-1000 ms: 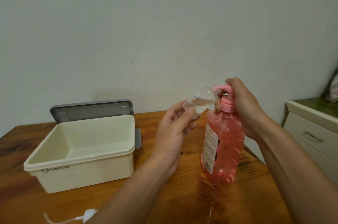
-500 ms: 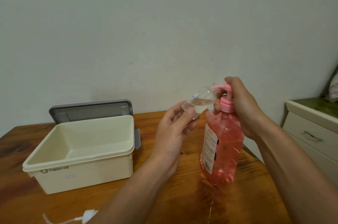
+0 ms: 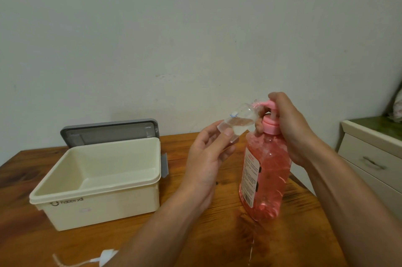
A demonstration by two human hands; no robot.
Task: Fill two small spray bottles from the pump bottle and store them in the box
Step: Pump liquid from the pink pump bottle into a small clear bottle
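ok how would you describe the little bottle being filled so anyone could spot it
On the wooden table, find the tall pink pump bottle at the right. At its spout, the left hand holds a small bottle tilted, mouth to the spout. It is the only clear, colourless container; the cream box stands apart, left.

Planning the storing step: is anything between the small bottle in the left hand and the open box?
Nothing visible does. The left hand holds the small bottle right of the box, whose top is open, its lid behind it.
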